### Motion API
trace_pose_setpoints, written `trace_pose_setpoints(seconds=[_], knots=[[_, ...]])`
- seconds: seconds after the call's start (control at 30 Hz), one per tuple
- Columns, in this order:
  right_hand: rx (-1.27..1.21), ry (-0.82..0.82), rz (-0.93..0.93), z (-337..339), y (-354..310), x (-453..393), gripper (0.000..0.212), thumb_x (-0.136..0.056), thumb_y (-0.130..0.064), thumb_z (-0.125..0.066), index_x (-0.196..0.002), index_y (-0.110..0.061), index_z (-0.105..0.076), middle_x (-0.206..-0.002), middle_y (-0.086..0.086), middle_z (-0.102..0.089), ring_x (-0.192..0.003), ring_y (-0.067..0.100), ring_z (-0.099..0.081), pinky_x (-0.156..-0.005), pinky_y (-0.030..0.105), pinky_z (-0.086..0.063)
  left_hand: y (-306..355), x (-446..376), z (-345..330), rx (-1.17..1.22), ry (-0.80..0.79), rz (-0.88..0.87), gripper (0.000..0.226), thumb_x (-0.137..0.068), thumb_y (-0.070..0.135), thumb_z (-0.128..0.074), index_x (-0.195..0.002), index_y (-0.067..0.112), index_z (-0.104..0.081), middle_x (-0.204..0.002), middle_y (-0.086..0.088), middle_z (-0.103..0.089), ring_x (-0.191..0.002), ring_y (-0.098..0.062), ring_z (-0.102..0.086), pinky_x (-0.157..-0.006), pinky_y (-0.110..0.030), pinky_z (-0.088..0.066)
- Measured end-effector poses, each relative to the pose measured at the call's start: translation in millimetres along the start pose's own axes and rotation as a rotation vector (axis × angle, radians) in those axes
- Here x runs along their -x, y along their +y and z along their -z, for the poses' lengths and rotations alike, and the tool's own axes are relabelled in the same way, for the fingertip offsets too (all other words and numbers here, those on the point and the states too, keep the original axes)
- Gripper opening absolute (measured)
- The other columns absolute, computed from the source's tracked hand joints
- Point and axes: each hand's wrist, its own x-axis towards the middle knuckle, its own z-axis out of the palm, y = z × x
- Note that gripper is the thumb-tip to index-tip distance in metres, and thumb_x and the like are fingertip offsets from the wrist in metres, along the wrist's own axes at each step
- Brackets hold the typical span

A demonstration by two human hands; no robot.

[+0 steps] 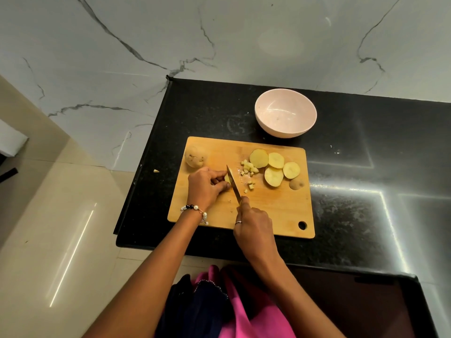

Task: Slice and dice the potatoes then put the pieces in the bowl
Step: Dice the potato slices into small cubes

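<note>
Right hand (pixel 253 223) clenched round the knife (pixel 233 182), blade down beside the potato piece (pixel 227 178) pinched under the left hand (pixel 206 185) fingertips, mid cutting board (pixel 280 211). Diced bits (pixel 247 170) and slices (pixel 274 167) lie toward the board's far right; whole potato (pixel 195 156) far-left corner; pink bowl (pixel 285 113) beyond on the worktop.

Bare forearms, no sleeves. Left hand (pixel 205 189): bead bracelet (pixel 194 211) at the wrist, white and black beads. Right hand (pixel 253 228): thin ring (pixel 238 222) on one finger. Pink and navy clothing (pixel 219 308) below.
</note>
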Motion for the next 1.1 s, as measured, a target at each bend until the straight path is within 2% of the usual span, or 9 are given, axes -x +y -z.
trace_pose_setpoints(seconds=[0.13,0.27,0.43,0.53,0.77,0.87,0.93,1.03,1.1], knots=[[0.042,-0.038,-0.025,-3,-3,-1,0.051,-0.095,-0.007,-0.033,-0.146,-0.003,-0.026,-0.103,0.017,-0.062,-0.087,0.034,-0.057,-0.068,0.036,-0.039,1,-1,-1,-0.013,-0.010,0.017,0.040,-0.069,0.017,-0.082,-0.106,0.009,-0.071,-0.094,-0.002,-0.069,-0.070,-0.004,-0.054,-0.061,-0.001,-0.040],[0.140,-0.036,-0.001,-5,-14,-10,0.054,-0.090,0.000,-0.034,-0.144,0.003,-0.024,-0.100,0.021,-0.060,-0.083,0.037,-0.058,-0.062,0.034,-0.031,1,-3,-2,-0.007,-0.018,0.025,0.035,-0.069,0.013,-0.082,-0.102,0.005,-0.072,-0.097,-0.007,-0.070,-0.073,-0.005,-0.054,-0.066,-0.004,-0.038],[0.268,0.053,0.024,-7,-25,-9,0.051,-0.064,0.011,-0.059,-0.115,0.014,-0.058,-0.056,0.017,-0.055,-0.034,0.027,-0.048,-0.039,0.024,-0.020,0,-3,-4,-0.003,-0.005,0.028,0.032,-0.069,0.013,-0.081,-0.099,0.004,-0.073,-0.096,-0.009,-0.071,-0.075,-0.008,-0.056,-0.067,-0.008,-0.037],[0.270,-0.016,0.033,-8,-18,15,0.059,-0.054,0.009,-0.071,-0.112,0.012,-0.062,-0.053,0.012,-0.053,-0.028,0.020,-0.042,-0.036,0.022,-0.016,2,-2,-3,0.013,0.012,0.036,0.032,-0.069,0.013,-0.082,-0.098,0.003,-0.073,-0.094,-0.009,-0.071,-0.073,-0.006,-0.054,-0.062,-0.004,-0.037],[0.277,-0.001,-0.007,-5,-1,15,0.064,-0.056,0.004,-0.076,-0.117,0.010,-0.059,-0.060,0.015,-0.057,-0.033,0.025,-0.047,-0.036,0.025,-0.020,3,-1,-1,0.029,-0.023,0.049,0.038,-0.066,0.014,-0.084,-0.101,0.006,-0.073,-0.090,-0.003,-0.069,-0.064,-0.001,-0.053,-0.061,-0.001,-0.040],[0.227,-0.026,-0.003,-1,6,3,0.058,-0.090,-0.004,-0.045,-0.145,0.002,-0.027,-0.099,0.021,-0.061,-0.074,0.037,-0.060,-0.057,0.036,-0.037,4,1,2,0.043,-0.045,0.043,0.040,-0.066,0.011,-0.084,-0.103,0.009,-0.072,-0.087,0.000,-0.067,-0.064,-0.002,-0.053,-0.062,-0.002,-0.042],[0.161,-0.069,-0.025,2,15,1,0.056,-0.097,-0.010,-0.031,-0.150,-0.006,-0.014,-0.111,0.017,-0.057,-0.090,0.034,-0.058,-0.070,0.038,-0.042,5,3,5,0.081,-0.077,0.053,0.041,-0.068,0.008,-0.082,-0.107,0.010,-0.071,-0.090,0.000,-0.069,-0.070,-0.005,-0.057,-0.066,-0.002,-0.044],[0.208,-0.023,-0.033,14,18,3,0.054,-0.098,-0.016,-0.035,-0.150,-0.012,-0.019,-0.107,0.014,-0.058,-0.087,0.033,-0.059,-0.065,0.036,-0.039,4,6,9,0.196,-0.084,0.084,0.040,-0.078,0.004,-0.073,-0.117,0.010,-0.066,-0.095,0.002,-0.071,-0.080,-0.001,-0.062,-0.075,-0.002,-0.045],[0.300,0.032,-0.021,21,19,4,0.059,-0.087,-0.015,-0.058,-0.143,-0.014,-0.039,-0.090,0.013,-0.060,-0.068,0.031,-0.059,-0.050,0.033,-0.033,3,10,8,0.228,-0.050,0.077,0.037,-0.084,0.002,-0.065,-0.120,0.012,-0.063,-0.099,0.003,-0.071,-0.087,0.000,-0.063,-0.084,-0.010,-0.048]])
